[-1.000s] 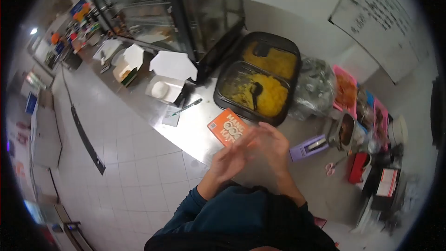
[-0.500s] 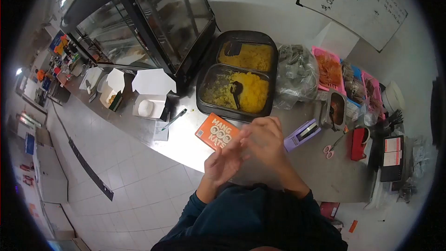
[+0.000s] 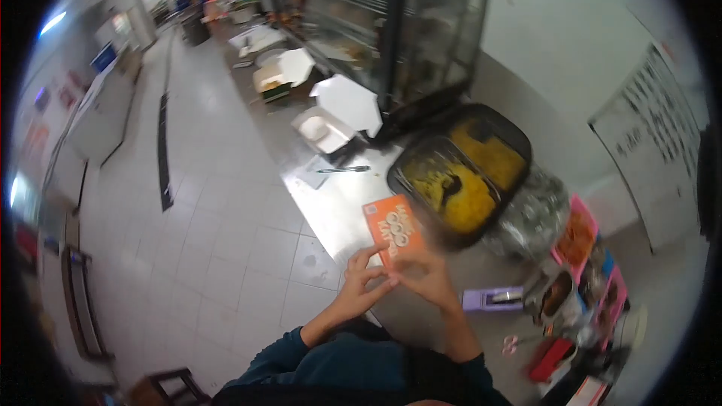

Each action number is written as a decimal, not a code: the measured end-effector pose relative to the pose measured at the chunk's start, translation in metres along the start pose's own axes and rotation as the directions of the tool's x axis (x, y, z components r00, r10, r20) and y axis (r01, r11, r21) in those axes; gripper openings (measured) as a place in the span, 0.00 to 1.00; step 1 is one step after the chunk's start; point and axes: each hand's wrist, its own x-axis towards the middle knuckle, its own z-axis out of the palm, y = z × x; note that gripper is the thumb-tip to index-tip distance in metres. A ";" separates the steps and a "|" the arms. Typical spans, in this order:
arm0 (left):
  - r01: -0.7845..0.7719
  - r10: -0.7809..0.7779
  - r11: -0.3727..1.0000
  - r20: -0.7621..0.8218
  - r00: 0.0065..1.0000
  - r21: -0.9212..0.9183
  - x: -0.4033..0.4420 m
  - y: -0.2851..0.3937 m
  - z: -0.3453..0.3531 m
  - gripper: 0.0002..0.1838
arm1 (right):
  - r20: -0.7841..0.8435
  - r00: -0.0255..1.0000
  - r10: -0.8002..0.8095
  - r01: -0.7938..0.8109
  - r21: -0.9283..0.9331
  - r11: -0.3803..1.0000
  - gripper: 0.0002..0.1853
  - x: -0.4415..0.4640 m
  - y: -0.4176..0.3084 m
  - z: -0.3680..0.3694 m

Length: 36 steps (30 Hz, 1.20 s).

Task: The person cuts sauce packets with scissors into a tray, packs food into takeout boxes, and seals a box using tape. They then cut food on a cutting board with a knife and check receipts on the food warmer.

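An orange box (image 3: 397, 222) printed with white lettering and ring shapes lies on the steel counter, just beyond my hands. My left hand (image 3: 362, 289) is closed in a loose pinch, its index finger and thumb pointing toward my other hand. Opposite it, my right hand (image 3: 427, 278) is also pinched, blurred a little by motion. The fingertips of both hands meet near the box's lower edge. Anything between them is too small to make out. Past the box stands a black two-part tray (image 3: 397, 169) of yellow rice, with a black scoop (image 3: 451, 188) in it.
An open white box (image 3: 347, 105) with a round white mound inside stands beyond a pen (image 3: 342, 171). Behind them is a glass display cabinet (image 3: 432, 37). To the right are a purple stapler-like tool (image 3: 492, 298), pink scissors (image 3: 511, 344) and a pink basket (image 3: 575, 233).
My view has swung left, so the counter things appear shifted and turned. My hands, raised and more apart in their fingers before, are now lower with fingertips together. The orange box stays on the counter.
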 end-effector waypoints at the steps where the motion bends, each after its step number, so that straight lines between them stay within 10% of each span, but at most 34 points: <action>1: 0.034 -0.034 0.999 -0.044 0.998 0.009 -0.008 -0.002 -0.005 0.09 | 0.062 0.997 0.051 -0.056 0.079 0.995 0.07 0.003 0.008 0.010; 4: 0.090 -0.075 0.990 -0.142 0.987 0.104 -0.029 -0.015 -0.029 0.08 | 0.197 0.941 0.276 -0.339 0.499 0.798 0.07 0.009 0.035 0.049; 10: 0.196 -0.183 0.980 -0.319 0.930 0.012 -0.049 -0.033 -0.088 0.06 | 0.488 0.823 0.292 -0.569 0.713 0.410 0.07 0.045 0.051 0.126; 17: 0.164 -0.189 0.982 -0.532 0.825 -0.094 -0.069 -0.076 -0.178 0.08 | 0.865 0.500 0.034 -0.839 0.494 -0.229 0.06 0.098 0.063 0.244; 25: -0.024 -0.235 0.949 -0.759 0.608 -0.313 -0.081 -0.096 -0.274 0.07 | 0.922 0.387 0.011 -0.913 0.384 -0.139 0.08 0.170 0.038 0.354; 36: -0.201 -0.112 0.920 -0.716 0.689 -0.337 0.004 -0.204 -0.428 0.08 | 0.938 0.230 -0.260 -0.927 0.131 -0.351 0.17 0.331 0.106 0.471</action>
